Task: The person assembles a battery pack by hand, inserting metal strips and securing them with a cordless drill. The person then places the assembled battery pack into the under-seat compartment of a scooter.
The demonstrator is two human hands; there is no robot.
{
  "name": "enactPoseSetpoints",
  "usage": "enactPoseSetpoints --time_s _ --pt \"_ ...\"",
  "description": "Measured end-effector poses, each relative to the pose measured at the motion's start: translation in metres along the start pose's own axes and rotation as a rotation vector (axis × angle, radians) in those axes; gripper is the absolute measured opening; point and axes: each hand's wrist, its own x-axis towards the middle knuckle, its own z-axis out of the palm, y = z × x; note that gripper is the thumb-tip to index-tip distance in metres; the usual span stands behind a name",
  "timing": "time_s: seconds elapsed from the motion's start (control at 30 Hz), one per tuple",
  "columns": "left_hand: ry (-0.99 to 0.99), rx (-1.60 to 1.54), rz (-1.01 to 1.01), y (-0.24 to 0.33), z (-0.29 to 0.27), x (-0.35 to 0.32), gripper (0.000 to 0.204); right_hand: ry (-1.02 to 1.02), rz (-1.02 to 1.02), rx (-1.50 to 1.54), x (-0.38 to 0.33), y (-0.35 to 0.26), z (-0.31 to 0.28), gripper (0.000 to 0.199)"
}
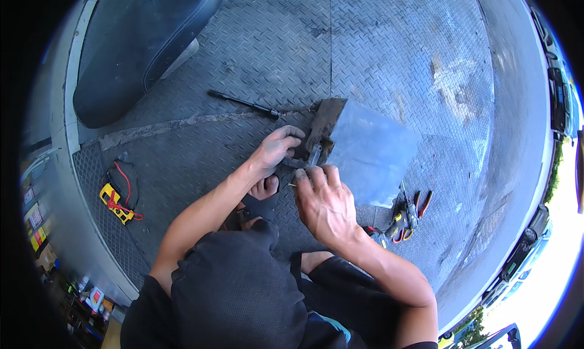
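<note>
A grey box with a broad flat top (374,148) lies on the metal floor, its dark, dirty end towards my hands. A short dark strip, like a cable or strap (295,163), runs from an opening in that end to my left hand (277,149). The left fingers are curled in around it. My right hand (328,206) is at the box's near corner with its fingers bent and pressed together. By its fingertips a thin yellowish tip sticks out; the fingers hide what it belongs to.
A black rod-like tool (243,104) lies beyond my left hand. Right of the box are red-handled pliers (424,204) and other hand tools (398,224). A yellow multimeter with a red lead (115,203) lies left. A black padded seat (146,51) stands far left.
</note>
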Motion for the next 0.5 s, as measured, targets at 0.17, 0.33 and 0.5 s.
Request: enactPoseSetpoints --time_s 0.17,0.33,0.5 --pt "0.267 0.395 0.085 -0.005 0.031 0.024 0.028 -0.062 0.072 0.089 -0.010 -0.004 -0.023 0.020" --pt "0.499 0.597 0.320 -0.005 0.051 0.019 0.042 0.013 0.208 0.296 -0.010 0.001 -0.036 0.018" --pt "0.396 0.562 0.297 -0.008 0.051 -0.013 0.053 0.115 0.234 0.362 -0.008 0.020 -0.036 0.021"
